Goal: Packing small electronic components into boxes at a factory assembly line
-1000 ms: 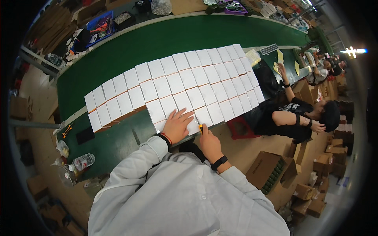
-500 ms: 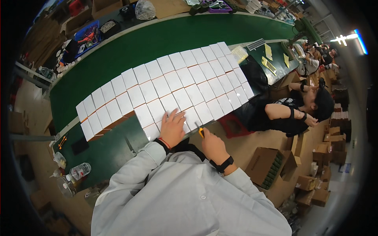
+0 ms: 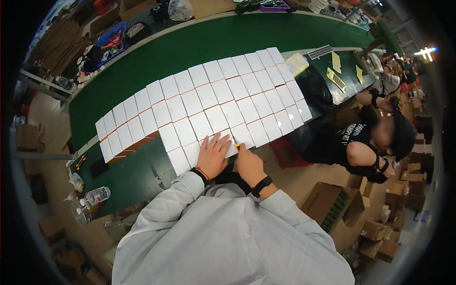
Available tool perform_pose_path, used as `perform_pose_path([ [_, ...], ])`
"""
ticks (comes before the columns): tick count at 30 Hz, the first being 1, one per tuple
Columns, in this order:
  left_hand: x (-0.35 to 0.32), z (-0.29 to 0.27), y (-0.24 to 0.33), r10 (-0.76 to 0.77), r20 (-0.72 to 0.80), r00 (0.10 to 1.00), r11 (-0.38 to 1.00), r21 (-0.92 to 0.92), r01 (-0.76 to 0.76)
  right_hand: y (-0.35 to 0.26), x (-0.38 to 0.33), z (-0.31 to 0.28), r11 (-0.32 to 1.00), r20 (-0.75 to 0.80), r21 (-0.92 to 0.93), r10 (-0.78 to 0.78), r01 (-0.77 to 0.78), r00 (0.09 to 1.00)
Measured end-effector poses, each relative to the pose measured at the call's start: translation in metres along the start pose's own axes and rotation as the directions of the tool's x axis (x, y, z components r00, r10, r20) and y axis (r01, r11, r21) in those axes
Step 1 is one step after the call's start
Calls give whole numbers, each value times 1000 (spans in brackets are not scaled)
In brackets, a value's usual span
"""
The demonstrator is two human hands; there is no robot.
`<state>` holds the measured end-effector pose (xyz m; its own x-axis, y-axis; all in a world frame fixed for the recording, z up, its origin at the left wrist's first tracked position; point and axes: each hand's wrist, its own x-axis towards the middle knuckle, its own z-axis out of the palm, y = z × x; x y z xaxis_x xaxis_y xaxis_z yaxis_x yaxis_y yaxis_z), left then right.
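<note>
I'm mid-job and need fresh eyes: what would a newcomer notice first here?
The big sheet of white boxes, set side by side in rows across the green work surface, stands out first. At its near edge, the left hand lies with fingers spread on the boxes, and the right hand beside it grips a yellow-orange tool. Off to the right, a person in black is above an open brown carton in the picture.

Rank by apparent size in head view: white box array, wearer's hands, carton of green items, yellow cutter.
1. White box array
2. Carton of green items
3. Left hand, right hand: look alike
4. Yellow cutter (visible part)
</note>
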<state>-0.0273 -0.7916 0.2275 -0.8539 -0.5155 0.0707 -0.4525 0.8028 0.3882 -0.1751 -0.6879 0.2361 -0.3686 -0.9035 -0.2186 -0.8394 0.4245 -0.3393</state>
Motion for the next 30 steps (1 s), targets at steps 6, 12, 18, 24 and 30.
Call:
perform_pose_path([
  [6, -2, 2, 6, -47, -17, 999, 999, 2, 47, 17, -26, -24, 987, 139, -149, -43, 64, 989],
  [12, 27, 0, 35, 2, -8, 1000, 1000, -12, -2, 45, -17, -51, 999, -26, 26, -28, 29, 999],
  [18, 36, 13, 44, -25, 49, 998, 999, 25, 24, 65, 0, -26, 994, -116, 25, -105, 109, 988],
  [24, 36, 17, 43, -49, 38, 998, 999, 11, 49, 62, 5, -23, 993, -29, 102, -55, 58, 998],
  [30, 37, 19, 45, -45, 24, 999, 999, 15, 45, 62, 22, -27, 994, -8, -41, -102, 102, 995],
])
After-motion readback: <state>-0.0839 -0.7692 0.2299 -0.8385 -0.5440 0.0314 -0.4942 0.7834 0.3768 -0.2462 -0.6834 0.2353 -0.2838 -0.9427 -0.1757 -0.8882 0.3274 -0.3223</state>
